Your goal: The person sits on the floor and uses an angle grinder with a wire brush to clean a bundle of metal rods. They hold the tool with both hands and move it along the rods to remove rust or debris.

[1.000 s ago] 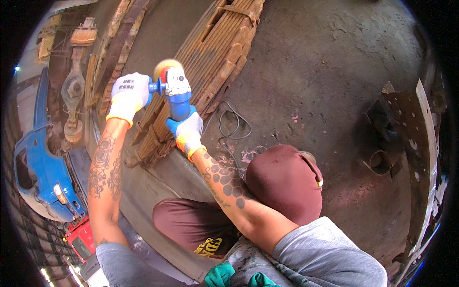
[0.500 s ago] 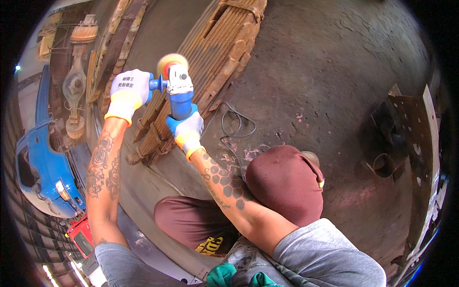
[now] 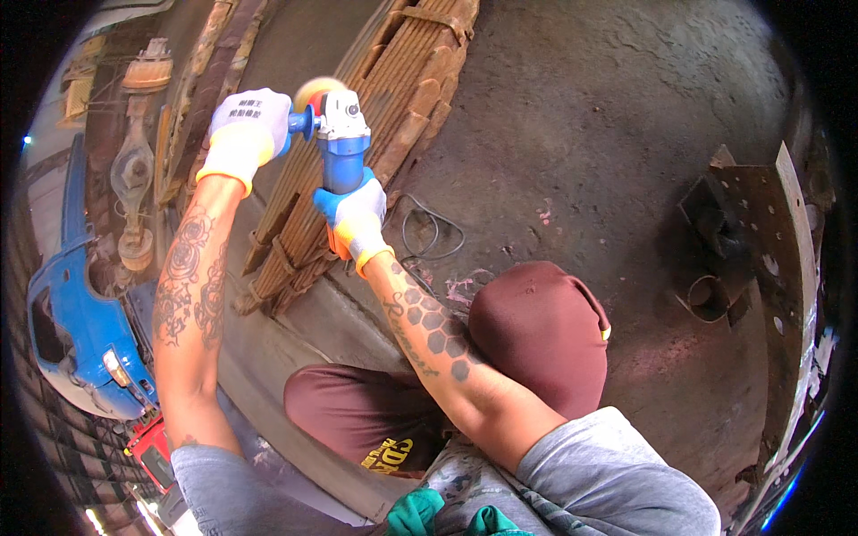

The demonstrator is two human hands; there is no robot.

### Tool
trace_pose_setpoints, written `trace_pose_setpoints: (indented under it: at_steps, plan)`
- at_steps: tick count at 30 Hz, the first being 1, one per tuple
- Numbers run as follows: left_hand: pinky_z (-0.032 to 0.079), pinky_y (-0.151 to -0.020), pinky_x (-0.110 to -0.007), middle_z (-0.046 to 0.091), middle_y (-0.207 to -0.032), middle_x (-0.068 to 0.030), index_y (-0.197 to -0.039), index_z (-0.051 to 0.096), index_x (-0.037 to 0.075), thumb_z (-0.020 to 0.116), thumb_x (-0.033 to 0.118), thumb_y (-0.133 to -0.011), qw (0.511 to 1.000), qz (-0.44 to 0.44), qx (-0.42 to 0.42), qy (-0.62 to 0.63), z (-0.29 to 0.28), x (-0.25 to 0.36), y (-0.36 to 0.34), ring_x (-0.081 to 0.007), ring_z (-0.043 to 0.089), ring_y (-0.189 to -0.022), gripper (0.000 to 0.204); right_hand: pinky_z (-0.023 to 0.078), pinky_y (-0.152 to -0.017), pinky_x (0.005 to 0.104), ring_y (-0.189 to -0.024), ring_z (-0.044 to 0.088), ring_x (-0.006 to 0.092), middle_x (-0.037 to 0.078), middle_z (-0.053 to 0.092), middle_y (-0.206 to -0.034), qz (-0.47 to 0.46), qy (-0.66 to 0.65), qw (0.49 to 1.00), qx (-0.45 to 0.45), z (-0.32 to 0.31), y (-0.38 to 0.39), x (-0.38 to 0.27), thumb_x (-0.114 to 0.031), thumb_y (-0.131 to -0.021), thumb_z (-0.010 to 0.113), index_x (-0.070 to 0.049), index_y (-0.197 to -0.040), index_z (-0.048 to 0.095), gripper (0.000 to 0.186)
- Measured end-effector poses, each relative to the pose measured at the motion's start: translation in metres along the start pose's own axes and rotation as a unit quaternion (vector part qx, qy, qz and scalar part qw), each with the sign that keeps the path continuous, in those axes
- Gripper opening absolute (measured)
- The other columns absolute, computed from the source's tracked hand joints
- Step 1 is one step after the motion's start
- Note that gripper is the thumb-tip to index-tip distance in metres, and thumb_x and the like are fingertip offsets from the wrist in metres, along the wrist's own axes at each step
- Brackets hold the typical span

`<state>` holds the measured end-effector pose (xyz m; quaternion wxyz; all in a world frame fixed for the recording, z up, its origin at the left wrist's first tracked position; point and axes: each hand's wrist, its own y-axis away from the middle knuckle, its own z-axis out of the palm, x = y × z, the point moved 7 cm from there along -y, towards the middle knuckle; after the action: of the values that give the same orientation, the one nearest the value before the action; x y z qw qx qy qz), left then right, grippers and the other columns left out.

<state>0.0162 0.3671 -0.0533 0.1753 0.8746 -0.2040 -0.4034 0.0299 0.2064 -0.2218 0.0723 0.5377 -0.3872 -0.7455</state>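
A blue and silver angle grinder (image 3: pixel 345 159) is held out in front of me, over a stack of rusty leaf springs (image 3: pixel 407 112). My left hand (image 3: pixel 247 127), in a white and blue glove with an orange cuff, is closed round the blue side handle (image 3: pixel 302 123). Lower down, my right hand (image 3: pixel 357 217), gloved alike, grips the rear of the grinder's body. The round disc (image 3: pixel 320 89) looks blurred, as if spinning, and is partly hidden behind the grinder's head. Whether it touches the springs I cannot tell.
A dark cord (image 3: pixel 435 239) loops on the concrete floor right of the springs. Rusty axle parts (image 3: pixel 134 170) and a blue vehicle cab (image 3: pixel 80 330) stand at the left. A perforated metal beam (image 3: pixel 786 223) and a short pipe (image 3: pixel 708 297) lie at the right. My bent knees are below.
Both hands have shifted the grinder slightly up and to the right in the picture, and its disc shows less. The view has shifted a little, moving the springs leftward.
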Motion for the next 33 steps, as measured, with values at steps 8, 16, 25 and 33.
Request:
trace_pose_setpoints:
  at_steps: [8,16,25,33]
  plan:
    - [0.063,-0.090,-0.048,0.081,-0.105,-0.0180,-0.104,0.084,0.012,0.066,0.015,-0.095,1.000,0.019,0.002,0.022,0.027,-0.004,0.000,-0.0365,0.080,-0.099,0.020,0.060,-0.086,0.0475,-0.090,0.076,0.0370,0.018,0.079,-0.097,0.003,0.036,0.999,0.002,0.011,0.000,0.019,-0.028,-0.069,0.090,-0.005,-0.107,0.071,0.048]
    - [0.061,-0.088,-0.050,0.079,-0.101,-0.0199,-0.098,0.082,0.014,0.064,0.018,-0.093,0.997,0.006,-0.048,0.061,0.101,-0.017,0.011,-0.0386,0.078,-0.098,0.018,0.060,-0.090,0.0508,-0.098,0.077,0.0427,0.021,0.080,-0.101,0.035,0.107,0.992,-0.048,0.031,0.014,0.053,-0.030,-0.068,0.090,-0.006,-0.113,0.071,0.054]
    - [0.061,-0.086,-0.052,0.079,-0.098,-0.0204,-0.095,0.080,0.014,0.064,0.021,-0.094,0.994,0.006,-0.062,0.090,0.161,-0.026,0.033,-0.0396,0.077,-0.095,0.017,0.060,-0.088,0.0496,-0.096,0.077,0.0405,0.021,0.079,-0.101,0.056,0.129,0.988,-0.066,0.059,0.033,0.094,-0.033,-0.069,0.091,-0.004,-0.109,0.070,0.054]
    - [0.062,-0.089,-0.049,0.080,-0.104,-0.0188,-0.099,0.083,0.014,0.064,0.022,-0.096,0.993,0.003,-0.061,0.099,0.158,-0.019,0.024,-0.0374,0.078,-0.099,0.021,0.060,-0.090,0.0510,-0.098,0.077,0.0427,0.021,0.080,-0.102,0.067,0.152,0.985,-0.041,0.051,0.023,0.093,-0.029,-0.068,0.090,-0.008,-0.115,0.070,0.055]
